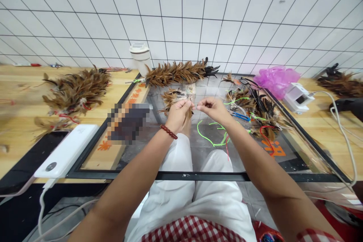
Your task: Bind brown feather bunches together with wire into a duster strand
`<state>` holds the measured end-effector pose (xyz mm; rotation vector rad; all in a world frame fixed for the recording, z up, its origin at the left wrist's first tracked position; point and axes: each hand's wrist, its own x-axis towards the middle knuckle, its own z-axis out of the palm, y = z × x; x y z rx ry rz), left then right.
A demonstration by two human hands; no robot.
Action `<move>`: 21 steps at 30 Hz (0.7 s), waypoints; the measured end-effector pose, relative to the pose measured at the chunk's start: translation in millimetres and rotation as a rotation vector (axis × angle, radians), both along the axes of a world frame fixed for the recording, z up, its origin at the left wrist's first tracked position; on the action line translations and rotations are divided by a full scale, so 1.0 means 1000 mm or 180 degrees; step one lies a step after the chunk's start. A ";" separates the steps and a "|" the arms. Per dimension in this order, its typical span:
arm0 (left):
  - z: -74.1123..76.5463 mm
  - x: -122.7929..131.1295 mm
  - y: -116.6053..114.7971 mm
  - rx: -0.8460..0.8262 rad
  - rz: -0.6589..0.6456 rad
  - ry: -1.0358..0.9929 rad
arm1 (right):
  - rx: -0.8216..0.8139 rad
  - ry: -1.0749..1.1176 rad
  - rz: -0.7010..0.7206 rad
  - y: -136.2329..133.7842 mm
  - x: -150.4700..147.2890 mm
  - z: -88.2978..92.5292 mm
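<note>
Over the glass top, my left hand [179, 114], with a red bead bracelet [168, 131] at its wrist, is closed with thumb and forefinger pinched. It grips a small bundle of brown feathers [169, 99], whose pale tied ends show above the fingers. Just to the right, my right hand [215, 109] is closed in a pinch, its fingertips close to the left ones. Anything between those fingertips is too fine to make out. Bright green cord [200, 132] and blue-handled scissors [241, 116] lie beside my right hand.
A long feather garland [176, 73] lies behind my hands, near a white cup [140, 57]. More feathers [81, 89] are at left, others [263, 109] at right. A power bank [68, 151], phone [31, 159], pink plastic bag [279, 79] and white device [298, 97] with cable flank the black-framed glass.
</note>
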<state>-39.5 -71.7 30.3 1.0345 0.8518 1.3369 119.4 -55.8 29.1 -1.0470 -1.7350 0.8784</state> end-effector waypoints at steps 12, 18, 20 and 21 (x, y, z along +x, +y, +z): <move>0.006 -0.002 -0.003 -0.0314 -0.0106 -0.0230 | 0.0518 -0.1963 0.1008 -0.007 0.005 0.001; 0.004 -0.003 -0.005 -0.0683 -0.0821 0.0043 | 0.0643 -0.1200 -0.0078 -0.009 0.008 0.007; 0.003 -0.004 -0.005 -0.0766 -0.1002 0.0008 | 0.0764 -0.0978 -0.0268 -0.008 0.008 0.006; 0.002 -0.005 -0.005 -0.0810 -0.1065 -0.0049 | 0.0818 -0.0871 -0.0374 -0.007 0.009 0.006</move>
